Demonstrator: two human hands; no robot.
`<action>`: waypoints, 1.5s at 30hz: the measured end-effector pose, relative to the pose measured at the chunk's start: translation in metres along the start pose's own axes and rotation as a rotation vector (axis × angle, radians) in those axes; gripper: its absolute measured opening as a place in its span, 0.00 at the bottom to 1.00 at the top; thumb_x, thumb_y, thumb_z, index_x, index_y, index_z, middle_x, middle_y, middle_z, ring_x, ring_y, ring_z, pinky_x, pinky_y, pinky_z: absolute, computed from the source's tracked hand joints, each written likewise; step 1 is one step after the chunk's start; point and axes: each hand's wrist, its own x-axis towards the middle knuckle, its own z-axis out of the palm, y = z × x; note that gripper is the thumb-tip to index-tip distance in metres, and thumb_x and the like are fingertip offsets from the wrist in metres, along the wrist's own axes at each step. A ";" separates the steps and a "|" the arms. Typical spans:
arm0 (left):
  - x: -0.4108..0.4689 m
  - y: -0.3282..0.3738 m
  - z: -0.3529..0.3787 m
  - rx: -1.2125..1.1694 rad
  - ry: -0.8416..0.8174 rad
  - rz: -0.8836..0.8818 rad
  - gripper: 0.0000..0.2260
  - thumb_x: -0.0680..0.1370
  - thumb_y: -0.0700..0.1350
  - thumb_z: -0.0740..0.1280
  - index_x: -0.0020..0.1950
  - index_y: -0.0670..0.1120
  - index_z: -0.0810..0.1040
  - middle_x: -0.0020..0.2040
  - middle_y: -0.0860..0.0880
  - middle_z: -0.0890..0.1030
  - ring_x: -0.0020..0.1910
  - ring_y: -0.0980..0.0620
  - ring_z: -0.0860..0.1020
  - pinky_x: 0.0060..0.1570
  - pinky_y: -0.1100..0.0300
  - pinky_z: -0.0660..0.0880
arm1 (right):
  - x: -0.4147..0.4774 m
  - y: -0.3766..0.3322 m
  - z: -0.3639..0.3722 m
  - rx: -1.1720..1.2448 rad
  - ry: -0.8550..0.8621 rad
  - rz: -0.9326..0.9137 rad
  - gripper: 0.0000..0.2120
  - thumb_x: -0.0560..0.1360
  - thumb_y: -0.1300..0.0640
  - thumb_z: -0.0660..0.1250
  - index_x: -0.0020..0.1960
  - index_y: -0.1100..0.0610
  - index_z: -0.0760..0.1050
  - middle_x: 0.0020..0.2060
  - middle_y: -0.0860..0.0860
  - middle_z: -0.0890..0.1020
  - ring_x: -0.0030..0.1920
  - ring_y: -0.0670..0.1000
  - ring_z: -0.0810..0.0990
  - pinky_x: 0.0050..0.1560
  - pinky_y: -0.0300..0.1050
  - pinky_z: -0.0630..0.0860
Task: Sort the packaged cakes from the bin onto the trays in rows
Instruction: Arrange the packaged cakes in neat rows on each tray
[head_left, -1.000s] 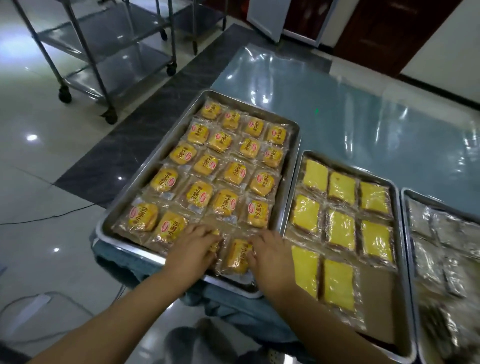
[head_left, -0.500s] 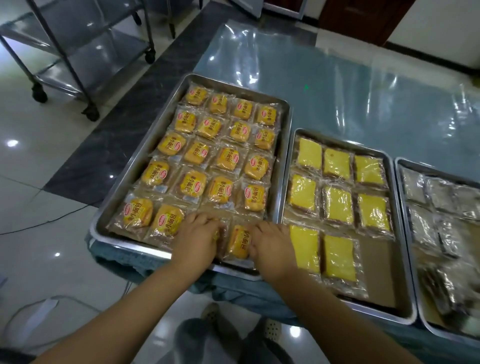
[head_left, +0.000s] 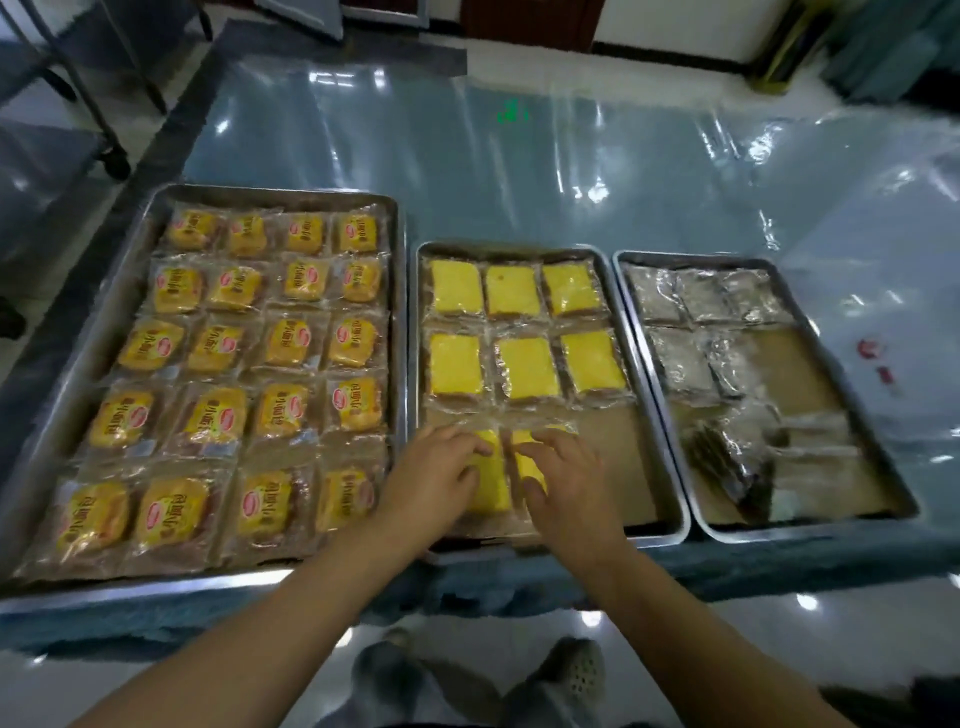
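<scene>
The left tray (head_left: 400, 312) is full of round yellow cakes (head_left: 280, 343) in clear wrappers (a red logo on each), lying flat in rows of four. The middle tray (head_left: 519, 248) carries rectangular yellow cakes (head_left: 527, 366): two rows of three, and a near pair (head_left: 491, 483) side by side. The right tray (head_left: 696, 257) holds dark cakes (head_left: 680, 358) in shiny wrap, with a blurred heap nearest.

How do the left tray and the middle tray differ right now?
The left tray is larger and full; the middle tray has bare space in its near row. The left tray holds printed-wrapper cakes, four across; the middle tray holds clear-wrapped yellow slabs, three across. Both are metal.
</scene>
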 end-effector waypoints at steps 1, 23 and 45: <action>0.007 0.011 0.008 -0.006 -0.023 0.008 0.12 0.74 0.38 0.65 0.56 0.49 0.79 0.55 0.51 0.78 0.59 0.51 0.68 0.57 0.58 0.66 | -0.004 0.014 -0.008 0.017 -0.004 0.036 0.16 0.68 0.65 0.71 0.56 0.58 0.79 0.56 0.57 0.79 0.56 0.60 0.76 0.55 0.55 0.72; 0.109 0.240 0.220 -0.126 -0.083 -0.006 0.16 0.75 0.41 0.65 0.61 0.55 0.75 0.57 0.57 0.75 0.51 0.61 0.72 0.47 0.64 0.71 | -0.064 0.338 -0.155 -0.015 0.030 0.278 0.20 0.71 0.66 0.67 0.61 0.51 0.76 0.63 0.49 0.73 0.61 0.51 0.69 0.61 0.43 0.66; 0.236 0.236 0.241 -0.077 -0.207 0.104 0.14 0.76 0.49 0.66 0.61 0.57 0.75 0.63 0.57 0.74 0.65 0.55 0.65 0.61 0.60 0.60 | 0.003 0.397 -0.192 0.490 -0.114 0.488 0.10 0.73 0.59 0.68 0.39 0.48 0.71 0.34 0.47 0.78 0.37 0.44 0.79 0.35 0.38 0.77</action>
